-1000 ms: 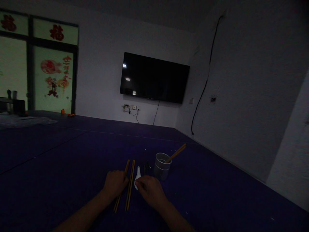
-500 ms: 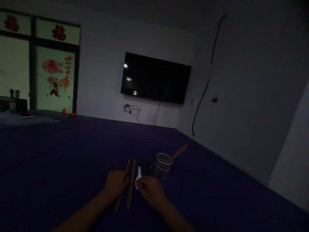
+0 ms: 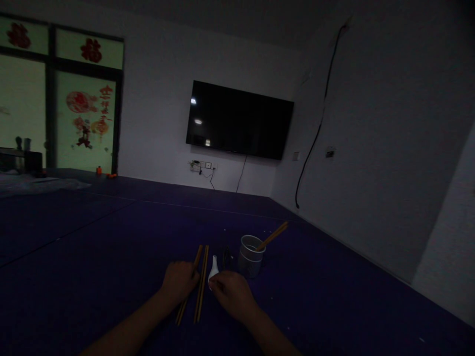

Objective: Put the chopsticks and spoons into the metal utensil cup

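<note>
My left hand [image 3: 180, 280] is closed around the middle of a pair of wooden chopsticks [image 3: 182, 311], which lies along the purple surface. Just right of it lies a second pair of chopsticks [image 3: 202, 291], roughly parallel. A white spoon [image 3: 214, 268] rests beside them, its handle pointing away from me. My right hand [image 3: 232, 291] is closed at the spoon's bowl, fingers pinched on its near edge. Behind that hand is a small dark item [image 3: 226, 257] I cannot make out. A grey metal cup [image 3: 249, 262] stands upright to the right, with more chopsticks [image 3: 273, 235] leaning out of it.
The purple surface [image 3: 111, 257] stretches to the far wall, with small white specks on it. Clear plastic sheeting [image 3: 40, 184] and a dark box [image 3: 32, 162] are at the far left. Small orange items [image 3: 98, 170] lie near the glass door. A television [image 3: 239, 121] hangs on the wall.
Almost nothing differs. The chopsticks under my left hand have shifted very slightly to the right at their far ends; both hands keep their places.
</note>
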Motion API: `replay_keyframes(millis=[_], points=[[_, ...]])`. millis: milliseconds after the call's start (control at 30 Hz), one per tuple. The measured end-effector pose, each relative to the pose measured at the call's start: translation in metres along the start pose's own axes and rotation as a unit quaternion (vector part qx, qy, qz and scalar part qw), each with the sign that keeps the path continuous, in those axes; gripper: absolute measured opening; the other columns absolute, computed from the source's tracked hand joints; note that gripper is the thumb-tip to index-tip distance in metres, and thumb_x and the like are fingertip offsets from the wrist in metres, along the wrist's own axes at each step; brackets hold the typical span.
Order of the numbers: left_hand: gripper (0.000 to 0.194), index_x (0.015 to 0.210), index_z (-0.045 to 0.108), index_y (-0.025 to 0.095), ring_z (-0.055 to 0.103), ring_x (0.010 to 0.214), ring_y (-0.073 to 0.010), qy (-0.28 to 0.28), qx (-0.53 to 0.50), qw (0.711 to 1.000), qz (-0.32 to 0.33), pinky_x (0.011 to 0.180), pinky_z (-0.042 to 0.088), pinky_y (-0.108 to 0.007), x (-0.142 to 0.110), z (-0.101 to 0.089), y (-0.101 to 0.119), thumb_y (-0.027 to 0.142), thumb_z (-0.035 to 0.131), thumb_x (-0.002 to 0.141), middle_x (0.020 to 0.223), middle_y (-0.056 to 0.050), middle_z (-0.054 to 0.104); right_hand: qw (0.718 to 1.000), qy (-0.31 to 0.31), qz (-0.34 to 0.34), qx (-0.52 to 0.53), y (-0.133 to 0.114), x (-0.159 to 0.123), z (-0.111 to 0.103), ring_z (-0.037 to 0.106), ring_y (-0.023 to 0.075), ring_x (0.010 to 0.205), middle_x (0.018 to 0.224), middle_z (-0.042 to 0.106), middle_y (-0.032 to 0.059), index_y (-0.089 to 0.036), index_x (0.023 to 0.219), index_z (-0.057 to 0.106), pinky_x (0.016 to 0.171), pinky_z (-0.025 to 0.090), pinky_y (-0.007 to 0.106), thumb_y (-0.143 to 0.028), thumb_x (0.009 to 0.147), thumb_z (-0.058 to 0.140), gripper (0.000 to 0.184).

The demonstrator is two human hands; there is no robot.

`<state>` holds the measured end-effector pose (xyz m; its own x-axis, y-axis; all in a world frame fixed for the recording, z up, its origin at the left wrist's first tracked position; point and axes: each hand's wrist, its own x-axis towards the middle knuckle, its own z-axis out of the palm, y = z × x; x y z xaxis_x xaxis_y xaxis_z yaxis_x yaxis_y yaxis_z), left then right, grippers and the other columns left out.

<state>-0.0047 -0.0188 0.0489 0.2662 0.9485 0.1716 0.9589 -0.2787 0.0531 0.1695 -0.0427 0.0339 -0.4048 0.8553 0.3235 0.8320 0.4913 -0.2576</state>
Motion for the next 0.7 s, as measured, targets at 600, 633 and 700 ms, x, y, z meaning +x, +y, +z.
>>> replay_keyframes(millis=[600,633,700], points=[[0.034,0.087,0.067,0.015,0.067,0.086,-0.0264,0.002,-0.004,1.0,0.001,0.079,0.047,-0.037,0.0003,0.0017,-0.0012,0.028,0.035,0.086,0.087,-0.012,0.071,1.0,-0.006,0.004,-0.009,-0.001,0.0016,-0.0002,0.062,0.0137,0.075,0.08,0.069,0.0008,-0.021,0.08,0.068,0.064,0.035,0.022,-0.028,0.09,0.047,0.024],[0.034,0.087,0.067,0.015,0.067,0.087,-0.026,0.001,-0.003,1.0,0.002,0.079,0.047,-0.036,0.0003,0.0017,-0.0011,0.028,0.036,0.086,0.088,-0.012,0.071,1.0,-0.006,0.002,-0.009,-0.0006,0.0016,0.0002,0.062,0.0136,0.075,0.079,0.069,0.0007,-0.021,0.08,0.068,0.064,0.035,0.022,-0.028,0.091,0.047,0.025],[0.034,0.087,0.067,0.015,0.067,0.087,-0.0261,0.0,-0.001,1.0,0.004,0.079,0.047,-0.036,0.0004,0.0019,-0.0013,0.028,0.036,0.086,0.087,-0.012,0.071,1.0,-0.004,-0.001,-0.008,-0.0001,0.0012,0.0005,0.062,0.0139,0.076,0.081,0.07,0.0006,-0.022,0.082,0.068,0.064,0.036,0.022,-0.028,0.091,0.047,0.024]])
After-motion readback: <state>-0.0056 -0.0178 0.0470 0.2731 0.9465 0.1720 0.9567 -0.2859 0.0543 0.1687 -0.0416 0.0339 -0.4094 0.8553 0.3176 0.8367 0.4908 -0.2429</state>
